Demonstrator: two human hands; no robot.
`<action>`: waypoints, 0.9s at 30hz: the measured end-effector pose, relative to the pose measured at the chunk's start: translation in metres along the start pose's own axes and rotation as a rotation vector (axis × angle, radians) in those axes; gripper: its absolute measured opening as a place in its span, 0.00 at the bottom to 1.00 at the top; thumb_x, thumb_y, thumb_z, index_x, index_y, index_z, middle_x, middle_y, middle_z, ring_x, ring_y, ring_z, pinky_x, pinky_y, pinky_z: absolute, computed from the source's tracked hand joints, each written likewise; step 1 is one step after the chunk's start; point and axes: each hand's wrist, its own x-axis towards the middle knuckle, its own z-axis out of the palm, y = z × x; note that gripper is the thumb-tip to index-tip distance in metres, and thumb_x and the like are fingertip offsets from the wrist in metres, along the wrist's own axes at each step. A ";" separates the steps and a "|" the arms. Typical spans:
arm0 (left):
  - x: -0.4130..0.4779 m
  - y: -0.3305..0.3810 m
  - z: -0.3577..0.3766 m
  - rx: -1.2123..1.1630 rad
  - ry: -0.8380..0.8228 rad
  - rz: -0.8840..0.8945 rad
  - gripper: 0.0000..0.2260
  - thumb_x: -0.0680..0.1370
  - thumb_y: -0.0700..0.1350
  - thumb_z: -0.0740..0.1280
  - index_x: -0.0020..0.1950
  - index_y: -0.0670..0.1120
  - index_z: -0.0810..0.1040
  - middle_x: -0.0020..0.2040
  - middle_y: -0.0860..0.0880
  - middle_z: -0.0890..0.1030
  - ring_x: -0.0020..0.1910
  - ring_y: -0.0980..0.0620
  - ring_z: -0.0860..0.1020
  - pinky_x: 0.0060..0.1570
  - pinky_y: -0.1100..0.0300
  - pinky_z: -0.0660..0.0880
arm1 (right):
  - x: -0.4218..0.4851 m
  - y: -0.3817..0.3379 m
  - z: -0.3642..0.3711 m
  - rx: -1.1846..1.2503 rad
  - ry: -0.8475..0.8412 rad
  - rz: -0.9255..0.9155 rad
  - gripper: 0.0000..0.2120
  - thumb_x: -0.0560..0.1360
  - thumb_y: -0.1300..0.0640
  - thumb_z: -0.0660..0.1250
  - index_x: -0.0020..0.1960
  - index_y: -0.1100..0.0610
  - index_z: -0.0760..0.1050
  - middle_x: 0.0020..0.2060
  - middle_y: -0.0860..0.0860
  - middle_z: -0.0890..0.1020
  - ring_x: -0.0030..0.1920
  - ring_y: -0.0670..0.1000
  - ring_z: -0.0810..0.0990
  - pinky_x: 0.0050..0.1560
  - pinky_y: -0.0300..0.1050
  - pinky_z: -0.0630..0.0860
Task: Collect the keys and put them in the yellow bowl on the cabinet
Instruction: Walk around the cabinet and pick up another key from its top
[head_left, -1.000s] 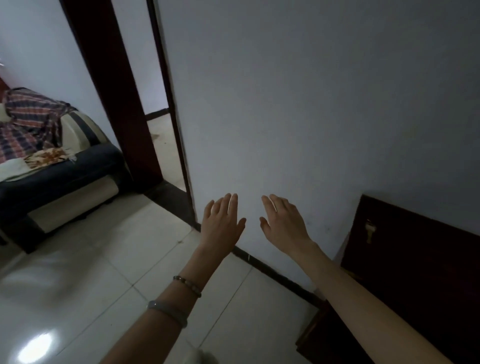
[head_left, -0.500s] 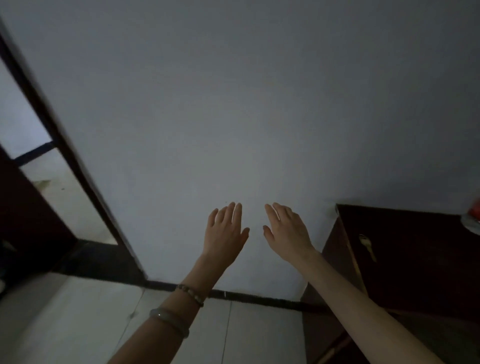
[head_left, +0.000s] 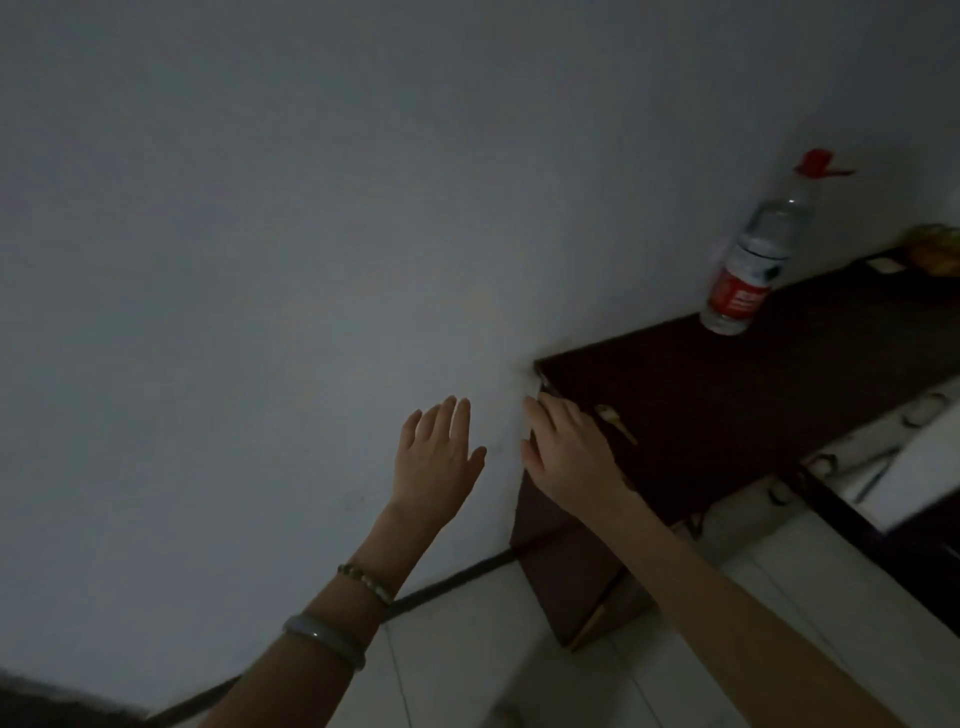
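A single brass key (head_left: 615, 422) lies on the dark brown cabinet top (head_left: 727, 405), near its left corner by the wall. My right hand (head_left: 569, 449) is stretched out flat with fingers apart, just left of the key and over the cabinet's corner; it holds nothing. My left hand (head_left: 436, 457), with two bracelets on its wrist, is open in front of the white wall, left of the cabinet. At the far right edge of the cabinet top something yellow (head_left: 935, 249) shows, blurred and cut off; I cannot tell whether it is the bowl.
A clear water bottle (head_left: 748, 265) with a red label and red cap stands on the cabinet against the wall. A white-and-dark piece of furniture (head_left: 904, 483) sits at the right. Pale floor tiles (head_left: 519, 675) lie below, with a dark skirting along the wall.
The view has swung right: the doorway and sofa are gone, and the cabinet, bottle and yellow thing have come into view. My right hand is now closer to the key.
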 end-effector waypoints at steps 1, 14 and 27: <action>0.008 0.004 0.005 -0.012 -0.005 0.026 0.27 0.78 0.54 0.59 0.71 0.40 0.59 0.70 0.40 0.68 0.69 0.43 0.66 0.69 0.47 0.60 | 0.000 0.007 0.000 -0.021 0.011 0.031 0.22 0.71 0.60 0.68 0.62 0.67 0.70 0.56 0.65 0.79 0.55 0.63 0.78 0.51 0.55 0.77; 0.117 0.050 0.051 -0.087 -0.055 0.331 0.27 0.79 0.53 0.58 0.72 0.40 0.58 0.72 0.40 0.65 0.69 0.44 0.64 0.69 0.48 0.58 | 0.023 0.098 0.016 -0.087 0.018 0.326 0.22 0.72 0.58 0.68 0.63 0.65 0.70 0.59 0.65 0.77 0.58 0.64 0.76 0.52 0.56 0.76; 0.161 0.063 0.115 -0.158 -0.271 0.601 0.28 0.79 0.53 0.55 0.74 0.40 0.52 0.75 0.40 0.57 0.73 0.44 0.56 0.72 0.49 0.53 | 0.020 0.141 0.066 -0.083 -0.153 0.579 0.17 0.75 0.52 0.63 0.60 0.60 0.71 0.59 0.59 0.74 0.59 0.58 0.72 0.55 0.51 0.71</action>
